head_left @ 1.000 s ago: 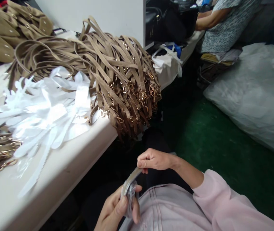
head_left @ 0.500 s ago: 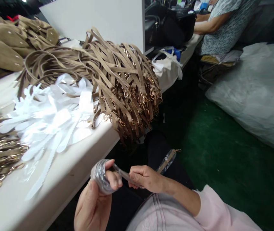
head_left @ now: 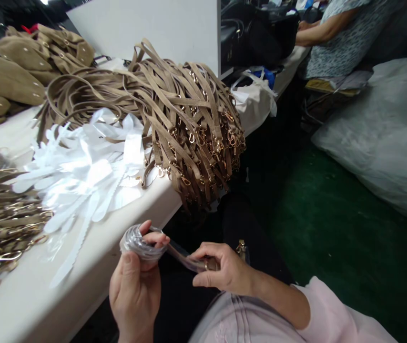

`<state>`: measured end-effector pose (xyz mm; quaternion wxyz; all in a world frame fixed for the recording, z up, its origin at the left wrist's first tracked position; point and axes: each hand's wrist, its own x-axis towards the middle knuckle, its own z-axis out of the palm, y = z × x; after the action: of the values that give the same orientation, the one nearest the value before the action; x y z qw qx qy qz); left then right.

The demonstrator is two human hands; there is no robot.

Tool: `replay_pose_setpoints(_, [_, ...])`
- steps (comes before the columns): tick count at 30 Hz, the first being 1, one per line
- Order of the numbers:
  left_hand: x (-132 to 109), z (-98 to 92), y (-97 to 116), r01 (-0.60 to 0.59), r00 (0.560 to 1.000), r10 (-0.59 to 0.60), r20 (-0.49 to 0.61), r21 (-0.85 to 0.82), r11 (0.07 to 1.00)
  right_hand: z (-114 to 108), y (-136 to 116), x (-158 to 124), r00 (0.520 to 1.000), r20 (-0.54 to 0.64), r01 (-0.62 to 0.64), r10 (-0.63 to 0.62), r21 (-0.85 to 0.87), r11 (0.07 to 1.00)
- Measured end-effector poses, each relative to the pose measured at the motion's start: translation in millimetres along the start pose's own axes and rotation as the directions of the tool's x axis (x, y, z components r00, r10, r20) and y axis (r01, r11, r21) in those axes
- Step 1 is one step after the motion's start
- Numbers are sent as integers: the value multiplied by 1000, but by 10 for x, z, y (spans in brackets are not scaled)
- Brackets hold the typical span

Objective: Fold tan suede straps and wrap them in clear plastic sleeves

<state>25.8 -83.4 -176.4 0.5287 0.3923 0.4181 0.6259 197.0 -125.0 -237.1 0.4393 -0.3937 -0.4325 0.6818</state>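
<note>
Clear plastic-wrapped strap was just beside table, apparently mostly coiled round fingers of left hand, thumb pinching coil; tail, not yet wound, ran into right hand, thumb and forefinger parted around it, hold unclear.

Head view, facing forward and down

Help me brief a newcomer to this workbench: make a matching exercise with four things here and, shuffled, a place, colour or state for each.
Things:
1. Plastic-wrapped coil
2. Loose strips
3. Large pile of straps
4. Big translucent bag

Places, colours, states:
A. At the picture's right edge, beside the green floor
B. Brown, spilling over the table edge
C. In the left hand
D. White and shiny

Pairs: 1-C, 2-D, 3-B, 4-A
</note>
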Motion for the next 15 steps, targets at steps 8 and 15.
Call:
replay_pose_setpoints(8, [-12,-173,-263,-341,936,226,271,529,777,39,-118,-16,955,238,-211,175,137,968])
replay_pose_setpoints(15, [64,-390,-514,-779,626,241,742,582,233,19,-187,-120,918,344,-337,200,406,850])
